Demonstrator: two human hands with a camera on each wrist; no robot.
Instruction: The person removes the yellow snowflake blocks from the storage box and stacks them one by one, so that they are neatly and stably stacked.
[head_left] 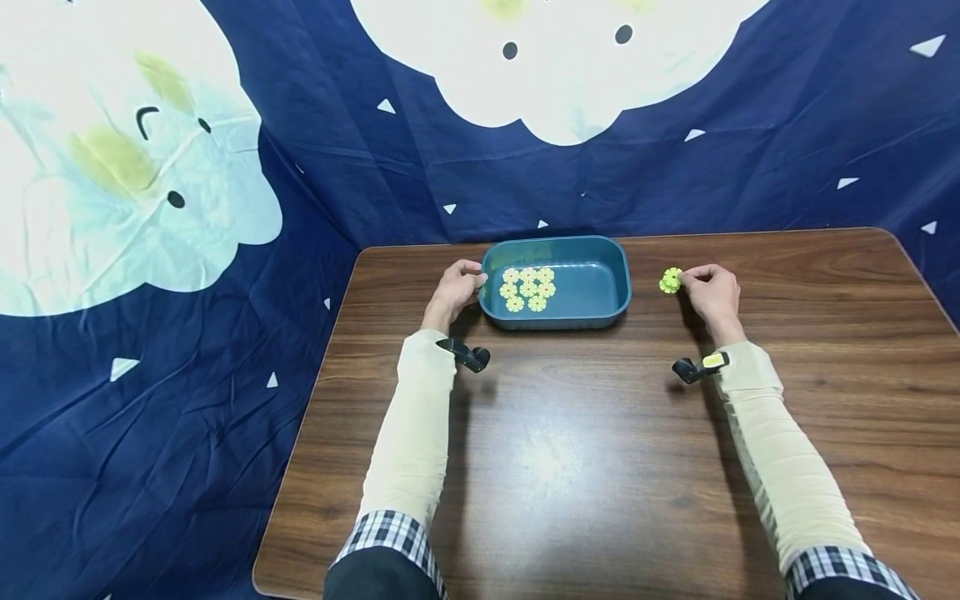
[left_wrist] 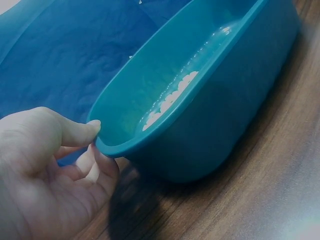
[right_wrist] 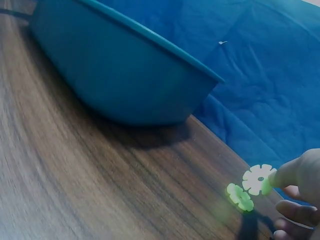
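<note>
A blue-green rectangular plastic basin (head_left: 555, 322) with rounded corners stands on the table. My left hand (head_left: 455, 292) pinches its left rim between thumb and fingers; the left wrist view shows the thumb on top of the rim (left_wrist: 117, 150). Inside, several yellow-green flower-shaped plastic discs (head_left: 528, 289) lie grouped at the left end. Right of the basin, my right hand (head_left: 712, 293) pinches a notched flower disc (right_wrist: 259, 179) by its edge. A second green flower disc (right_wrist: 240, 197) is just below it; whether the two are joined I cannot tell.
The brown wood-grain table (head_left: 570, 517) has its back edge close behind the basin. A dark blue cloth (head_left: 480, 183) with white cloud shapes hangs behind and to the left. Each wrist carries a small black camera mount (head_left: 468, 357).
</note>
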